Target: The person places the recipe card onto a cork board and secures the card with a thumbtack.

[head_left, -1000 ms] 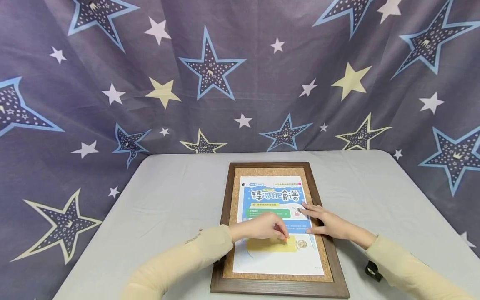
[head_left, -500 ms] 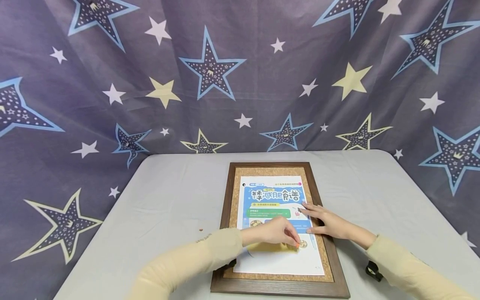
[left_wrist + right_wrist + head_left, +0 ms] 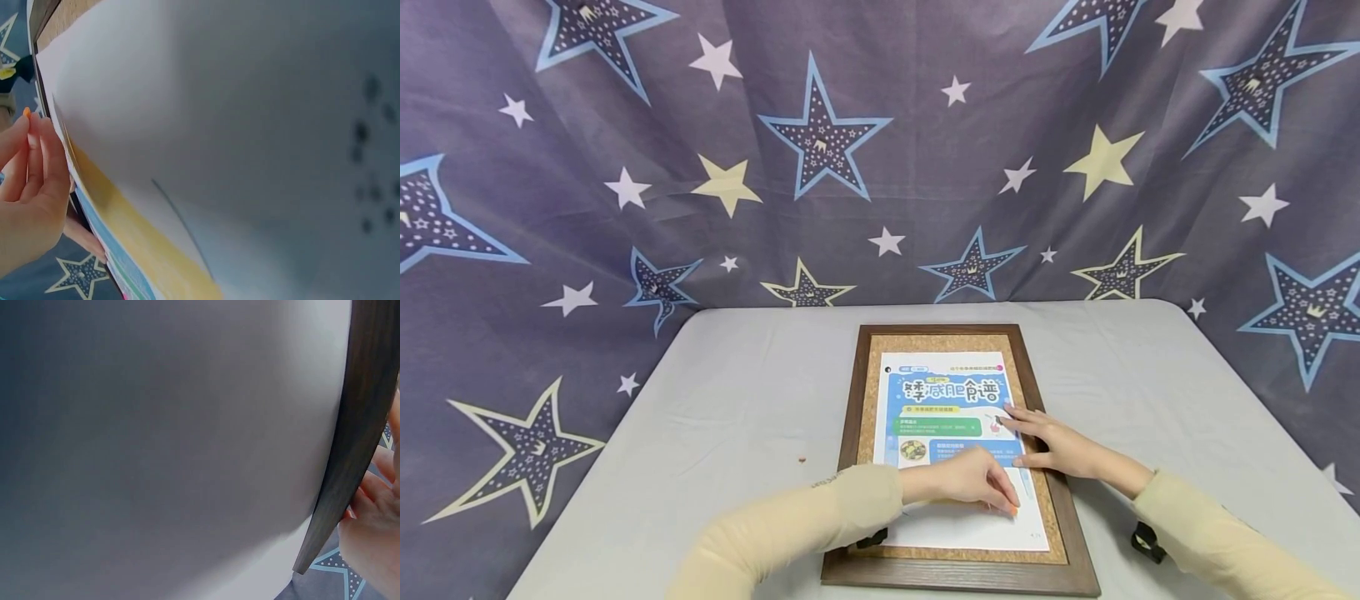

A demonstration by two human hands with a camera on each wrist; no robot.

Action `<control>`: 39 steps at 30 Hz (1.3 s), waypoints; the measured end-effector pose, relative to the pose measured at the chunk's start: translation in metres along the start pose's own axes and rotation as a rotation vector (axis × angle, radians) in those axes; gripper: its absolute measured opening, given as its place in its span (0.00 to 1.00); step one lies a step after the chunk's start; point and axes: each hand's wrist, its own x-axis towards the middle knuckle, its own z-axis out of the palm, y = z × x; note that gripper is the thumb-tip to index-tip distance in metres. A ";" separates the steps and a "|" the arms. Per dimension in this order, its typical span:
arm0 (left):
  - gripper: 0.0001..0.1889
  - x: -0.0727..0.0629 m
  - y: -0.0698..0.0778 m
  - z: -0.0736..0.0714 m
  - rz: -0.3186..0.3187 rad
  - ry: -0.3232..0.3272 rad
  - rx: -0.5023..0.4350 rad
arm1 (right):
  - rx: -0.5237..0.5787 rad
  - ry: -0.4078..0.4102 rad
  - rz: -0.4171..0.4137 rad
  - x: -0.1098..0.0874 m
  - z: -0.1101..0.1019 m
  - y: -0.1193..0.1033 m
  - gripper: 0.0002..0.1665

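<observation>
My left hand pinches a small orange push pin between thumb and fingertips, low over the lower right part of a printed sheet. In the left wrist view the orange pin sticks out past the fingertips. The sheet lies on a cork board with a dark wooden frame. A black pin and a pink pin mark its top corners. My right hand rests with spread fingers across the frame's right side and the sheet's right edge.
A grey cloth-covered table bears the board. On it, left of the board, lies a tiny brown bit. Behind hangs a dark curtain with stars. Black wrist gear shows by the right sleeve.
My left hand has moved right and nearer me with the orange push pin, from the yellow block to the sheet's lower right, uncovering a round food picture. The right hand has stayed put.
</observation>
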 end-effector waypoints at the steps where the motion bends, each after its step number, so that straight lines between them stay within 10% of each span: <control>1: 0.05 0.001 0.000 0.001 -0.002 0.000 -0.010 | -0.003 0.002 -0.002 0.000 0.000 0.000 0.36; 22: 0.04 0.007 0.007 0.024 -0.186 0.047 -0.248 | -0.011 0.035 -0.034 0.001 0.003 0.000 0.35; 39: 0.02 0.005 0.016 0.029 -0.220 0.057 -0.156 | -0.012 0.042 -0.030 0.000 0.003 0.001 0.35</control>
